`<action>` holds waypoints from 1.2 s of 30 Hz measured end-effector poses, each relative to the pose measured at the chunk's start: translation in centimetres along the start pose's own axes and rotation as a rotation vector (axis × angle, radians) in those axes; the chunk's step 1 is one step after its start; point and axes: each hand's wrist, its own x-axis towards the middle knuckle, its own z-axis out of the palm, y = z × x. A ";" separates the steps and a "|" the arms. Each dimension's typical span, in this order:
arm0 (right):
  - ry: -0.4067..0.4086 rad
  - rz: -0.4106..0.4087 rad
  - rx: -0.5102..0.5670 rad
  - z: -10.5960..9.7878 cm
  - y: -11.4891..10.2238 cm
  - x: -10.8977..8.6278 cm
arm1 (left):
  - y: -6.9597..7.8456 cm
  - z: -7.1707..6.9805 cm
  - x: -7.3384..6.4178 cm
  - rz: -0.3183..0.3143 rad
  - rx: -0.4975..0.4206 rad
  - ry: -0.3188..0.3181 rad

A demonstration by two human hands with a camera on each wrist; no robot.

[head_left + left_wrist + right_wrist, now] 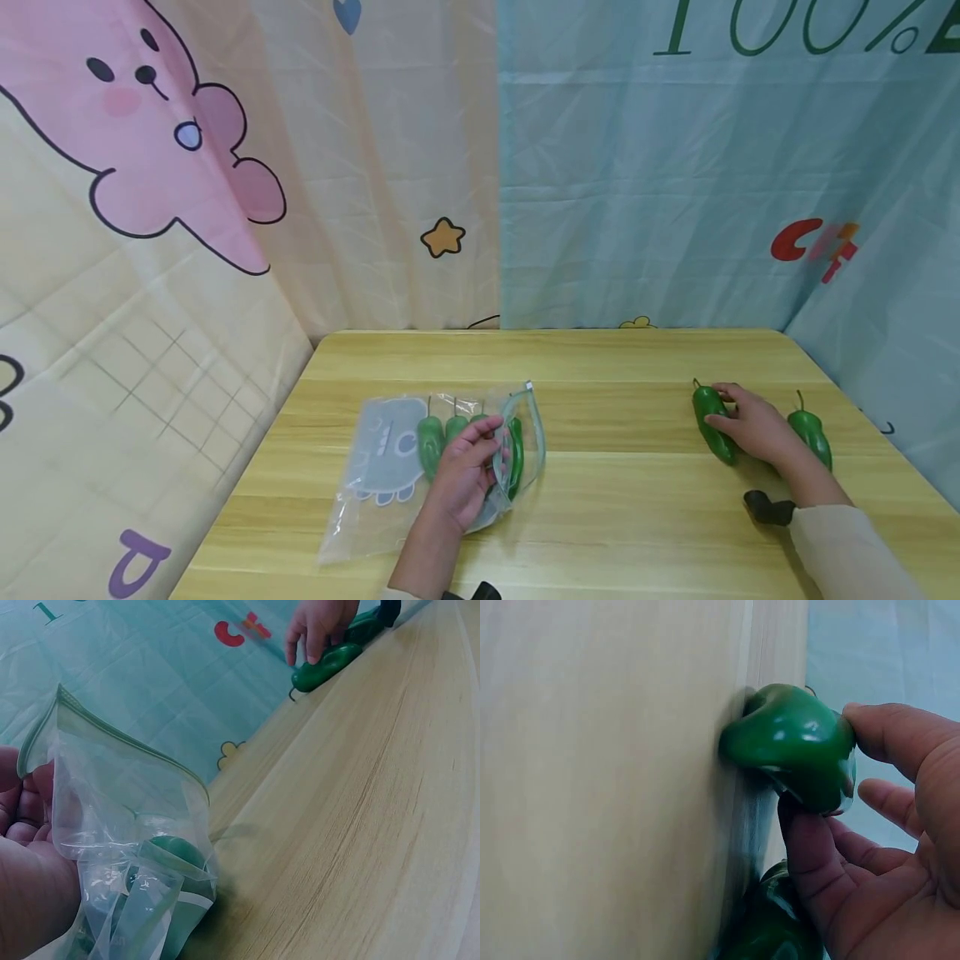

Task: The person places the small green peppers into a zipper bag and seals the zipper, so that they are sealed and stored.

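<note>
A clear zip bag (360, 529) with a printed grey-blue patch lies on the table, several green peppers (431, 446) inside it. My left hand (461, 483) holds the bag by its mouth; in the left wrist view the bag's green-edged rim (135, 746) stands raised and spread. Over to the right, my right hand (757, 427) pinches a green pepper (712, 423) between thumb and fingers. That pepper (795, 742) shows glossy in the right wrist view, beside the table surface. Another green pepper (812, 435) lies just right of the hand, partly behind the wrist.
The wooden table (615, 500) spans the front, with bare wood between the bag and the loose peppers. Printed curtains (390, 167) hang behind and at both sides. A black wrist mount (768, 508) sticks out by the right sleeve.
</note>
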 end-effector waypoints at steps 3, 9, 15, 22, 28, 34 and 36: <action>-0.008 0.008 -0.001 0.0 0.0 0.0 | 0.0 0.0 0.0 0.000 0.002 -0.001; 0.012 -0.009 0.042 0.3 -0.3 0.0 | 0.0 0.0 -0.1 0.012 0.007 -0.016; 0.014 -0.037 0.110 0.6 -1.4 0.0 | 0.0 0.0 0.0 0.005 0.004 -0.008; 0.013 -0.059 0.158 0.9 -2.9 0.0 | 0.0 0.1 0.0 -0.011 0.009 0.014; 0.009 -0.065 0.200 0.9 -4.2 0.2 | 0.0 0.1 0.0 -0.008 0.014 0.017; 0.009 -0.090 0.231 1.1 -5.6 0.2 | 0.0 0.1 0.0 -0.008 0.015 0.016; 0.006 -0.087 0.237 1.2 -6.1 0.2 | 0.0 0.1 0.0 -0.008 0.014 0.016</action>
